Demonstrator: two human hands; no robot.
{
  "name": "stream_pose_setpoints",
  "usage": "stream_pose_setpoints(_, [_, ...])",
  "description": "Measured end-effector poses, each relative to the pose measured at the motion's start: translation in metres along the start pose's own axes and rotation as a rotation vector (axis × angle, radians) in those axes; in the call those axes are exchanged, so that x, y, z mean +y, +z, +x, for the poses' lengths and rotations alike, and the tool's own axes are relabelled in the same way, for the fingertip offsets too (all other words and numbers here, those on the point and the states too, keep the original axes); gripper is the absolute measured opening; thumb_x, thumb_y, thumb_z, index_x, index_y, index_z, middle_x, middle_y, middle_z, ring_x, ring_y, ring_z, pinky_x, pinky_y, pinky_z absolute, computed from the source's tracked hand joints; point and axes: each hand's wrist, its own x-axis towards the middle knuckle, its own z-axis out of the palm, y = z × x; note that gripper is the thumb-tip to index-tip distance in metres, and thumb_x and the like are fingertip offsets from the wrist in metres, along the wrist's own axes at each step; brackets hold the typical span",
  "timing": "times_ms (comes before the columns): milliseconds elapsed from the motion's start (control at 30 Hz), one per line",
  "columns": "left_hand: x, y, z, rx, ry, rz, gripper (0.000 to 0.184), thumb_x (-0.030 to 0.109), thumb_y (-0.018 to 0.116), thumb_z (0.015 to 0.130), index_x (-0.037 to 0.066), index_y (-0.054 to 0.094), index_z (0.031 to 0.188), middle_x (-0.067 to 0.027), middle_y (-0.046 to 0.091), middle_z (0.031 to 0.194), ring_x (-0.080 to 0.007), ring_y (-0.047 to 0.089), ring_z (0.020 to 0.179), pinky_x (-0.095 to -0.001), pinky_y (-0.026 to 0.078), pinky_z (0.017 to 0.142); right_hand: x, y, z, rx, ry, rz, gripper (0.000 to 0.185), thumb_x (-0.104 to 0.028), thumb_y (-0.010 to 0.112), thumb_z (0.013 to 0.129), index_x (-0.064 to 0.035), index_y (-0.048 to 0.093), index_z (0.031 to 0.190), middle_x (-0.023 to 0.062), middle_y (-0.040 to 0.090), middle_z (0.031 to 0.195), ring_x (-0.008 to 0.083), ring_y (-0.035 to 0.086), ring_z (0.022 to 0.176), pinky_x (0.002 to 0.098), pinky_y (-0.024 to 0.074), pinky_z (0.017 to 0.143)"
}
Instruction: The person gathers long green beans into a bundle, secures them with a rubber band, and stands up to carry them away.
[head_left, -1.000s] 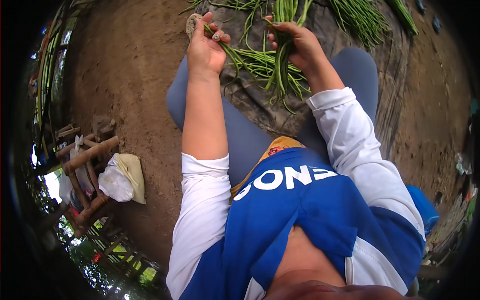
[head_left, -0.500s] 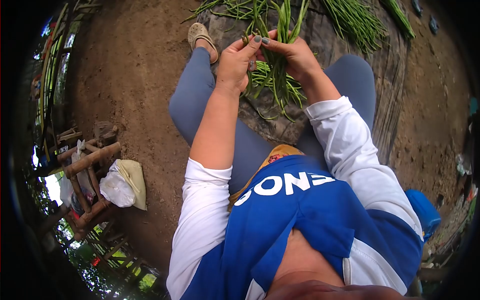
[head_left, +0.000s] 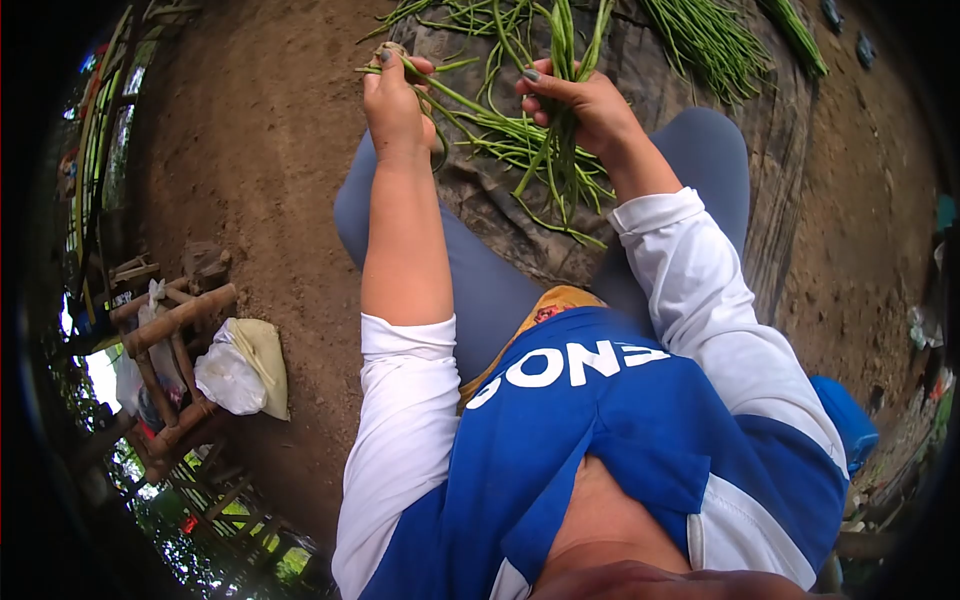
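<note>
"Green is spread across the dark cloth (head_left: 785, 150), and a bunch of long beans (head_left: 563, 150) is held up by the right hand (head_left: 598, 105). How is it gripped?"

"The stalks are encircled by curled fingers, with the thumb laid across the front. The lower ends are let hang over the cloth, between the bent knees."

"And the left hand (head_left: 395, 105)?"

"It is raised well apart from the right, out by the cloth's left edge. A few thin strands (head_left: 370, 70) are pinched narrowly between thumb and fingers, ends poked out to the left. How many are caught there cannot be told."

"What is laid out nearby?"

"Loose beans (head_left: 500, 130) are strewn between the two hands, just beside the held bunch. A thick bundle (head_left: 710, 50) is laid at the upper right, and a slimmer bundle (head_left: 797, 38) is placed near it."

"And off the cloth?"

"Brown soil (head_left: 250, 150) is seen on both sides. A white bag (head_left: 228, 378) is set beside a wooden frame (head_left: 180, 318) at the left, and a blue container (head_left: 845, 425) is partly hidden by the right sleeve."
</note>
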Motion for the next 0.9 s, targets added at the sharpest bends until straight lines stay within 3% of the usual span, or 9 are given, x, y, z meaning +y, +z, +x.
stream_pose_setpoints(167, [-0.015, 0.008, 0.005, -0.102, 0.086, 0.016, 0.026, 0.029, 0.043, 0.102, 0.006, 0.050, 0.094, -0.0063, 0.062, 0.081, -0.0118, 0.048, 0.071, -0.0280, 0.040, 0.083, 0.008, 0.002, -0.001, -0.058, 0.080, -0.056, 0.025, -0.010, 0.069, 0.086, -0.0017, 0.058, 0.107, 0.0122, 0.067, 0.093, 0.0168, 0.066, 0.075, 0.0273, 0.0543, 0.062])
stream_pose_setpoints(200, [-0.014, 0.011, 0.005, -0.128, 0.136, 0.000, 0.024, 0.027, 0.044, 0.102, 0.007, 0.050, 0.092, -0.0061, 0.061, 0.079, -0.0119, 0.047, 0.069, -0.0284, 0.043, 0.079, 0.009, 0.003, -0.001, -0.063, 0.086, -0.073, 0.025, -0.010, 0.069, 0.086, -0.0016, 0.058, 0.107, 0.0120, 0.067, 0.093, 0.0166, 0.066, 0.075, 0.0274, 0.0543, 0.062])
stream_pose_setpoints(300, [-0.007, 0.011, -0.003, -0.151, -0.071, -0.259, 0.025, 0.031, 0.052, 0.099, 0.006, 0.052, 0.099, -0.0032, 0.060, 0.078, -0.0105, 0.048, 0.067, -0.0281, 0.044, 0.066, 0.011, 0.004, -0.001, -0.075, 0.101, -0.115, 0.025, -0.011, 0.070, 0.086, -0.0013, 0.058, 0.106, 0.0114, 0.067, 0.093, 0.0162, 0.066, 0.074, 0.0276, 0.0545, 0.062])
stream_pose_setpoints(400, [0.002, 0.010, -0.010, -0.258, -0.202, -0.184, 0.032, 0.035, 0.065, 0.091, 0.007, 0.056, 0.103, -0.0019, 0.061, 0.077, -0.0081, 0.048, 0.067, -0.0243, 0.040, 0.056, 0.013, 0.006, -0.003, -0.097, 0.113, -0.143, 0.025, -0.012, 0.071, 0.085, -0.0012, 0.059, 0.105, 0.0105, 0.068, 0.093, 0.0163, 0.066, 0.074, 0.0279, 0.0548, 0.063])
stream_pose_setpoints(500, [-0.002, 0.012, -0.011, -0.184, -0.208, 0.014, 0.033, 0.035, 0.072, 0.085, 0.006, 0.063, 0.099, 0.0028, 0.060, 0.078, -0.0060, 0.045, 0.062, -0.0212, 0.034, 0.051, 0.013, 0.011, -0.006, -0.098, 0.104, -0.139, 0.025, -0.013, 0.071, 0.085, -0.0012, 0.060, 0.104, 0.0094, 0.068, 0.093, 0.0163, 0.065, 0.073, 0.0280, 0.0547, 0.063])
stream_pose_setpoints(733, [0.000, 0.023, -0.042, -0.417, -0.382, 0.069, 0.024, 0.031, 0.071, 0.087, 0.008, 0.066, 0.093, 0.0037, 0.059, 0.073, -0.0059, 0.049, 0.059, -0.0197, 0.037, 0.049, 0.015, 0.001, 0.002, -0.100, 0.000, -0.138, 0.024, -0.015, 0.073, 0.084, -0.0012, 0.063, 0.102, 0.0070, 0.067, 0.089, 0.0139, 0.064, 0.074, 0.0284, 0.0532, 0.067])
stream_pose_setpoints(833, [-0.006, 0.033, -0.046, -0.261, -0.220, 0.065, 0.025, 0.033, 0.065, 0.092, 0.008, 0.062, 0.090, 0.0024, 0.059, 0.075, -0.0068, 0.050, 0.060, -0.0201, 0.039, 0.051, 0.016, 0.003, 0.001, -0.110, -0.054, -0.262, 0.027, -0.017, 0.073, 0.084, -0.0007, 0.064, 0.103, 0.0053, 0.067, 0.086, 0.0130, 0.063, 0.075, 0.0276, 0.0519, 0.067])
stream_pose_setpoints(867, [-0.019, 0.021, -0.031, -0.235, -0.144, 0.174, 0.032, 0.038, 0.059, 0.095, 0.007, 0.057, 0.087, -0.0001, 0.059, 0.074, -0.0102, 0.053, 0.061, -0.0246, 0.044, 0.054, 0.014, 0.005, -0.001, -0.105, -0.074, -0.318, 0.028, -0.018, 0.073, 0.084, -0.0005, 0.065, 0.104, 0.0046, 0.067, 0.085, 0.0129, 0.063, 0.075, 0.0272, 0.0514, 0.067])
stream_pose_setpoints(900, [-0.014, 0.019, -0.029, -0.185, -0.166, 0.061, 0.035, 0.040, 0.058, 0.095, 0.006, 0.056, 0.088, 0.0003, 0.057, 0.072, -0.0110, 0.052, 0.061, -0.0266, 0.044, 0.055, 0.012, 0.006, -0.002, -0.075, -0.086, -0.364, 0.028, -0.020, 0.073, 0.085, -0.0009, 0.065, 0.103, 0.0030, 0.065, 0.082, 0.0114, 0.061, 0.072, 0.0258, 0.0494, 0.064])
